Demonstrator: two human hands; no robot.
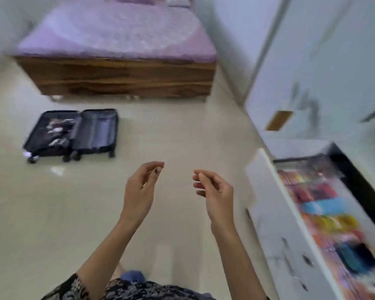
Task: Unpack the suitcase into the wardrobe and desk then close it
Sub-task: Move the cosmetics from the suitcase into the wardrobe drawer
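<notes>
The suitcase (72, 133) lies open on the floor (160, 131) at far left, its long axis running near-to-far and its wheels nearest. The left hand (141, 189) and right hand (214, 191) hover empty, fingers loosely curled.

- A glossy cream floor (182, 131) spread across the room, catching a small patch of reflected light.
- A low bed with a dark wooden frame (117, 76) stood at the far side, under a lilac bedspread (117, 29).
- A plain pale wall (230, 29) rose just right of the bed.
- A tall white wardrobe (312, 61), blurred, lined the right side.
</notes>
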